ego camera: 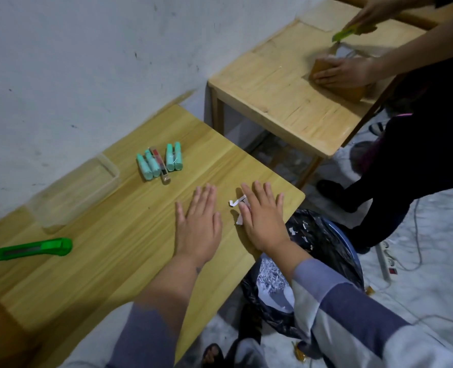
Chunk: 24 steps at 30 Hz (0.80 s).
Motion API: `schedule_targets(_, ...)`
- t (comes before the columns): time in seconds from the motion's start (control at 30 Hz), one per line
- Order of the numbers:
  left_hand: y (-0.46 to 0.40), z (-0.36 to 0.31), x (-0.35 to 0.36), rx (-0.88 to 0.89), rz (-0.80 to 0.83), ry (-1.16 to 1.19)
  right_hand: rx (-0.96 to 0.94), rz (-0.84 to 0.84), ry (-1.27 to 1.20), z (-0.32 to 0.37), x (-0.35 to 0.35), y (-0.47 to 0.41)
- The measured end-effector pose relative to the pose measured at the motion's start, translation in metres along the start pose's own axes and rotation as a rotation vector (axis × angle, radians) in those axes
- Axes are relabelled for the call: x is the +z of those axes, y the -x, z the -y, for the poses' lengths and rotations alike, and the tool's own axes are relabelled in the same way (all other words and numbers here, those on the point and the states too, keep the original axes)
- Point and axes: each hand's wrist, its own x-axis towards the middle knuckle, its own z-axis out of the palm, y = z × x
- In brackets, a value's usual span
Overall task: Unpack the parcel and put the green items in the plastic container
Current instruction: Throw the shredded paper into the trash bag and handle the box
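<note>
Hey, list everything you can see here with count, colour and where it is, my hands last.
Tubes: five, mint green, bunched mid-table.
Slim stick: one, red and brown, among the tubes.
Plastic container: one, clear, by the wall, nothing visible inside.
Box cutter: one, green, table's left end.
Paper scraps: white, under and beside the right hand.
Bin: one, black bag, right of the table.
Second table: wooden, behind; another person cuts a brown parcel there.
Power strip: white, on the floor.
Left hand: flat on the table.
Right hand: flat on the scraps.
</note>
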Motion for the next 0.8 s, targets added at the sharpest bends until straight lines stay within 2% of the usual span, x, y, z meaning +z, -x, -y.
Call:
schedule_targets(0.17,0.004,0.008,0.005,-0.026,0.065,-0.134,-0.169,0.032,0.024,0.007,0.011,0.009)
schedule_targets(0.33,0.004,0.007,0.007,-0.041,0.028,-0.152,-0.260,-0.296,-0.161,-0.004,0.020,0.020)
schedule_targets(0.4,0.005,0.007,0.007,-0.042,0.021,-0.152,-0.260,-0.352,-0.149,-0.010,0.019,0.026)
schedule_targets(0.5,0.004,0.007,0.006,-0.042,0.020,-0.154,-0.207,-0.365,-0.087,-0.027,0.011,0.038)
schedule_targets(0.7,0.005,0.006,0.006,-0.042,0.016,-0.160,0.028,-0.427,-0.031,-0.070,-0.020,0.068)
schedule_targets(0.8,0.005,0.006,0.007,-0.041,0.012,-0.147,0.184,-0.276,-0.067,-0.083,-0.021,0.078)
